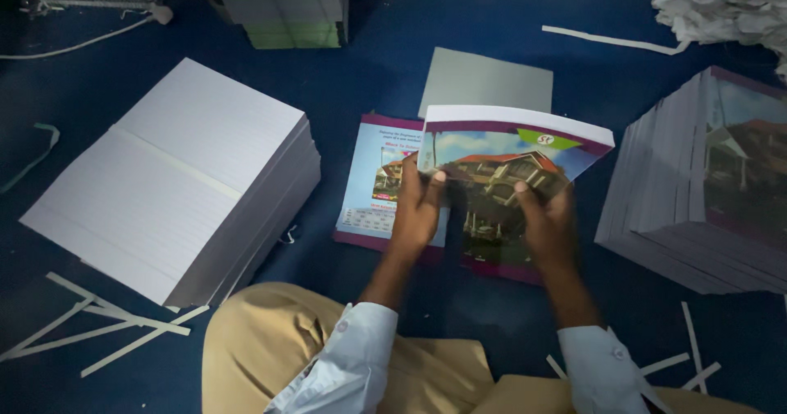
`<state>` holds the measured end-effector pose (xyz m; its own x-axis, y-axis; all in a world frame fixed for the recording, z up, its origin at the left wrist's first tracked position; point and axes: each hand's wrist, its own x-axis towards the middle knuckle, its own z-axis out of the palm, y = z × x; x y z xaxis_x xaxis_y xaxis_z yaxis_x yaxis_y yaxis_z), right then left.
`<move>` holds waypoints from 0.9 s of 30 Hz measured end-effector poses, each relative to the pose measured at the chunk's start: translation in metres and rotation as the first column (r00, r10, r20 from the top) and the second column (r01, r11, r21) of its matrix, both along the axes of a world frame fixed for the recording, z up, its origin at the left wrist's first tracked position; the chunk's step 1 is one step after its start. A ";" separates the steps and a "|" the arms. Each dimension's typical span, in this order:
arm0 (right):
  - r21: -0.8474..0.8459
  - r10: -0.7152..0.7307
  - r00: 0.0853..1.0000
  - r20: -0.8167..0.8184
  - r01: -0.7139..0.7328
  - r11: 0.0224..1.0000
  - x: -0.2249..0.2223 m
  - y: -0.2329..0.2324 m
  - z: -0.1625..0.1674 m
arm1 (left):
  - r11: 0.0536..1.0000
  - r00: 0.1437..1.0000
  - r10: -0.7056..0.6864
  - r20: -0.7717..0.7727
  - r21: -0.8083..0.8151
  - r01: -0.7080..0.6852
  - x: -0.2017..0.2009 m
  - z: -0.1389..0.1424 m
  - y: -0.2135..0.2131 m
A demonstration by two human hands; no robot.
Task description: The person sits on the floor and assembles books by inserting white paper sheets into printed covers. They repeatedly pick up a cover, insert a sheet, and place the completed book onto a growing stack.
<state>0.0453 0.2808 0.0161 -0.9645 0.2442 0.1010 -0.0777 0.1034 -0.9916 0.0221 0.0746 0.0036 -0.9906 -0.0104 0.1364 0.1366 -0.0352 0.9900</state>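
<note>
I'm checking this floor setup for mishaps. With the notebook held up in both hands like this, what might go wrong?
The notebook is held only at its lower edge by the left hand and right hand, so it may slip onto the printed cover below. The leaning stack of finished notebooks on the right might slide. Loose paper strips could get caught underneath.

Light blue long sleeves, buttoned cuffs; tan trousers, apparently loose-fitting in dim light. Left hand (416, 209) and right hand (548, 221) bare.
</note>
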 end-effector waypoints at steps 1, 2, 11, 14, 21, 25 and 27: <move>-0.001 -0.005 1.000 -0.004 0.005 1.000 0.000 0.000 0.001 | 1.000 1.000 0.005 0.027 -0.014 -0.004 0.001 0.001 0.001; -0.002 -0.011 1.000 -0.008 0.011 1.000 0.000 0.000 0.002 | 1.000 0.999 0.010 0.053 -0.028 -0.008 0.002 0.002 0.002; 0.103 -0.123 0.987 0.105 0.112 0.988 0.004 -0.001 0.006 | 0.999 0.999 0.030 0.011 0.017 -0.030 0.000 0.000 0.007; 0.102 -0.106 0.990 0.098 0.096 0.990 0.004 0.001 0.005 | 0.998 0.993 -0.002 0.120 0.057 -0.005 -0.001 -0.003 0.007; 0.098 -0.133 0.983 0.130 0.120 0.988 0.001 -0.005 0.003 | 0.999 0.999 0.028 0.044 0.036 -0.030 -0.003 -0.007 0.009; 0.126 -0.123 0.987 0.108 0.109 0.986 0.000 -0.006 0.004 | 0.999 0.998 0.046 0.054 0.003 -0.046 0.000 -0.002 0.009; 0.156 -0.154 0.983 0.098 0.137 0.978 -0.001 -0.006 0.002 | 0.999 0.993 0.029 0.117 0.023 -0.032 0.000 0.000 0.010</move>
<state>0.0441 0.2748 0.0181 -0.9268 0.3731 0.0424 0.0569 0.2513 -0.9662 0.0226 0.0843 0.0038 -0.9989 -0.0432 0.0189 0.0214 -0.0575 0.9981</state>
